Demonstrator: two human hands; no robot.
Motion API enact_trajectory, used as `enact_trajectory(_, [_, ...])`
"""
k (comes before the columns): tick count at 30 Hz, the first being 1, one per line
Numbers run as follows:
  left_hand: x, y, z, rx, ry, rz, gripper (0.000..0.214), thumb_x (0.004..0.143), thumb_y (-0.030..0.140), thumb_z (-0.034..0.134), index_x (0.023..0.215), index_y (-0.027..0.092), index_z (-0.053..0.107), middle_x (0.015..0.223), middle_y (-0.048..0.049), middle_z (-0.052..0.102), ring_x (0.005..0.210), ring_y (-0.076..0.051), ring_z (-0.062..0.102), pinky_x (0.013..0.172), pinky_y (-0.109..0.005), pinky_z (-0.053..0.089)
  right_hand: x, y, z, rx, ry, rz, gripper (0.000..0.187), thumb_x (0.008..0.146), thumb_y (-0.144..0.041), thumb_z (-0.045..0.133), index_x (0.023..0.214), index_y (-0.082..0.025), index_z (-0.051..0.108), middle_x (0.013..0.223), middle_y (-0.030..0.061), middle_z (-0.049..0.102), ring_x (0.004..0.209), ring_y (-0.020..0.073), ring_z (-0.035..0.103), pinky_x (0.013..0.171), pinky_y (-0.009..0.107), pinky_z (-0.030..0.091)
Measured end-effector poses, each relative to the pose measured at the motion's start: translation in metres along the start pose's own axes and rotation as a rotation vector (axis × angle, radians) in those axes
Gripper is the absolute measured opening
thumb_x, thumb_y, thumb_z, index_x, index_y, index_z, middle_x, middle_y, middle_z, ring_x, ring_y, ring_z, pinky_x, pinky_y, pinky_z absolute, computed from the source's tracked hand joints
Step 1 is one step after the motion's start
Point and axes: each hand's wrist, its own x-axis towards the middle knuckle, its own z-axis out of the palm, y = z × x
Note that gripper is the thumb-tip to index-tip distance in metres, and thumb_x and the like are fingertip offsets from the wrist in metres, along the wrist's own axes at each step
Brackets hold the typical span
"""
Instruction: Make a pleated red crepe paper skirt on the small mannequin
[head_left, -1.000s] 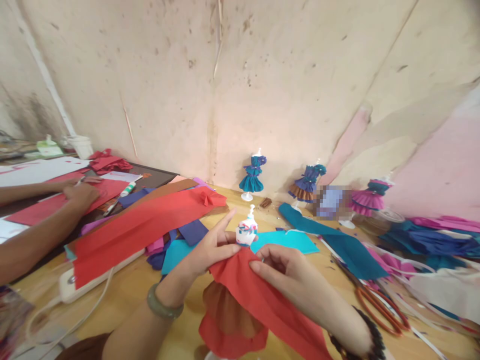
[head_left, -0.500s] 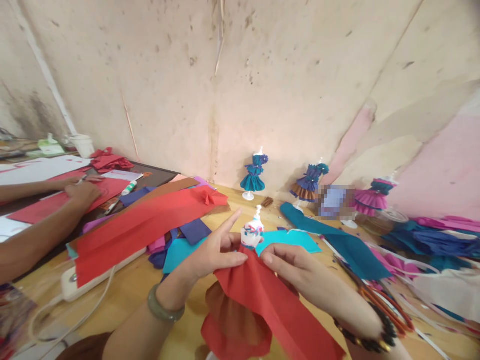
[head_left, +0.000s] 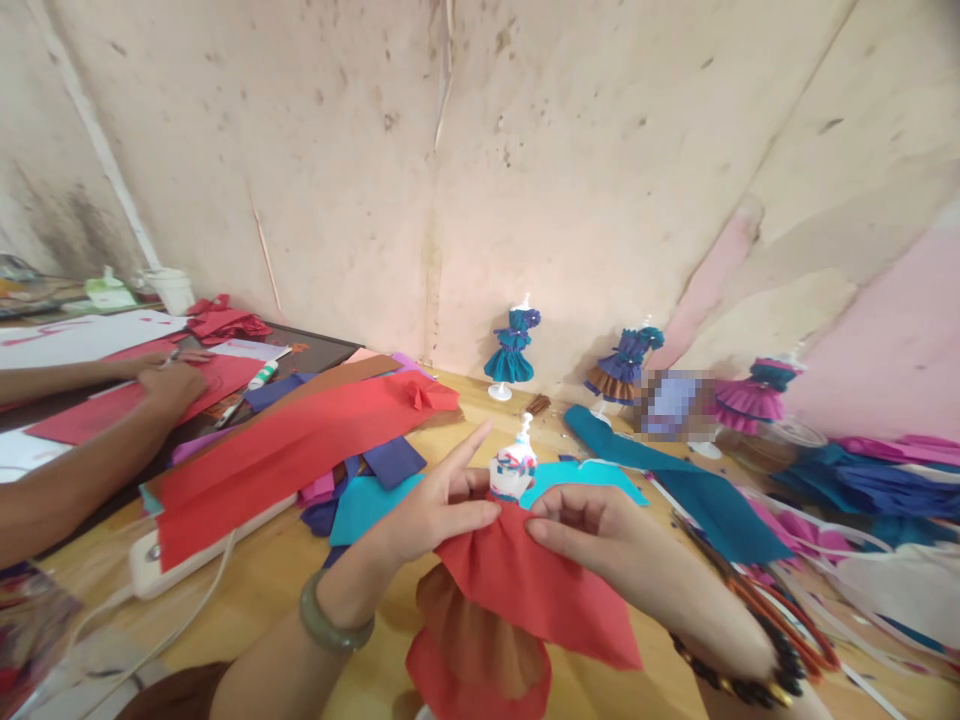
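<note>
My left hand [head_left: 435, 505] and my right hand [head_left: 592, 535] both pinch a strip of red crepe paper [head_left: 532, 590] against the waist of a small white mannequin [head_left: 514, 468]. The left index finger sticks out straight; its thumb and other fingers press the paper. The paper drapes down over a pleated brown skirt layer [head_left: 469, 640] and a red layer below it. I wear a green bangle [head_left: 330, 625] on my left wrist and a dark bead bracelet [head_left: 739, 670] on my right.
Red, blue, brown and teal paper sheets [head_left: 292, 445] lie on the wooden table [head_left: 277, 580]. Three dressed mini mannequins [head_left: 511, 350] stand along the wall. Scissors [head_left: 780, 625] lie at right. Another person's arms [head_left: 90, 450] work on red paper at left, near a white power strip [head_left: 161, 560].
The red strip hanging under my right hand has been gathered up toward the mannequin's waist, so less of it trails. Both hands and the mannequin shifted slightly right and up in view.
</note>
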Motion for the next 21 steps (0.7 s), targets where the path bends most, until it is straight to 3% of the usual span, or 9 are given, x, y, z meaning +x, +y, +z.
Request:
enact_trajectory(5, [0.000,-0.001,0.002,-0.021,0.010,-0.023,0.102,0.080,0.024,0.072,0.158,0.033,0.009,0.104,-0.0049,0.069,0.088,-0.018,0.064,0.079,-0.030,0.045,0.000,-0.003,0.005,-0.017,-0.004,0.024,0.045,0.081,-0.062,0.064,0.070,-0.018,0.061,0.064,-0.0015,0.058,0.057,0.0099,0.047,0.052,0.023,0.037])
enact_trajectory(12, [0.000,0.001,0.010,-0.067,0.009,-0.010,0.101,0.080,0.020,0.070,0.158,0.035,0.007,0.098,-0.0009,0.068,0.090,-0.016,0.063,0.084,-0.030,0.044,0.001,-0.002,0.014,-0.109,0.086,-0.110,0.027,0.086,-0.046,0.063,0.080,-0.020,0.069,0.077,0.0014,0.068,0.070,0.0147,0.058,0.064,0.026,0.046])
enact_trajectory(16, [0.001,0.000,0.012,-0.107,0.023,-0.008,0.100,0.080,0.018,0.069,0.157,0.037,0.008,0.096,0.0011,0.067,0.088,-0.015,0.062,0.082,-0.029,0.043,0.000,-0.003,0.012,-0.193,0.115,-0.107,0.024,0.086,-0.043,0.062,0.081,-0.021,0.071,0.080,0.0027,0.072,0.074,0.0173,0.061,0.068,0.029,0.048])
enact_trajectory(21, [0.002,-0.002,0.011,-0.138,0.015,-0.008,0.101,0.080,0.018,0.069,0.157,0.038,0.007,0.099,0.0005,0.068,0.090,-0.015,0.063,0.082,-0.029,0.044,-0.001,-0.003,0.011,-0.145,0.117,-0.103,0.026,0.088,-0.044,0.061,0.080,-0.021,0.070,0.080,0.0025,0.071,0.072,0.0169,0.062,0.064,0.027,0.049])
